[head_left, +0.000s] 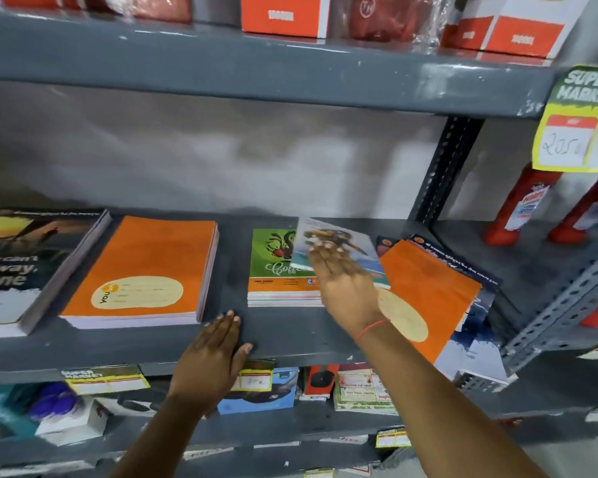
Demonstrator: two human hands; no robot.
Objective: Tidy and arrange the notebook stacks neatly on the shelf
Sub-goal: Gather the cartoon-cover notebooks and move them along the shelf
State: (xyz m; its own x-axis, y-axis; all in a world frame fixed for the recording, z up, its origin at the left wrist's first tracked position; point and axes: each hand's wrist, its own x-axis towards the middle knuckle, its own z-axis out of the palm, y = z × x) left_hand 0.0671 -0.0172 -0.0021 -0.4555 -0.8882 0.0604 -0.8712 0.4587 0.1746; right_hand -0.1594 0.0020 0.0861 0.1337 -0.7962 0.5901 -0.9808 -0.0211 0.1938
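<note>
On the grey shelf (277, 332) lie a dark-covered stack (21, 270) at far left, an orange notebook stack (142, 274), a green-covered stack (273, 270) in the middle, and a skewed pile with an orange notebook (428, 291) on top at right, overhanging the front edge. My right hand (342, 277) grips a thin, tilted notebook with a pale picture cover (335, 243), above the green stack. My left hand (211, 353) rests flat on the shelf's front edge, fingers apart, holding nothing.
A slotted upright post (442, 170) stands behind the right pile. Red bottles (518, 208) fill the bay to the right. A yellow price sign (577, 125) hangs from the upper shelf. Boxes sit on the shelf above, mixed stationery on the shelf below.
</note>
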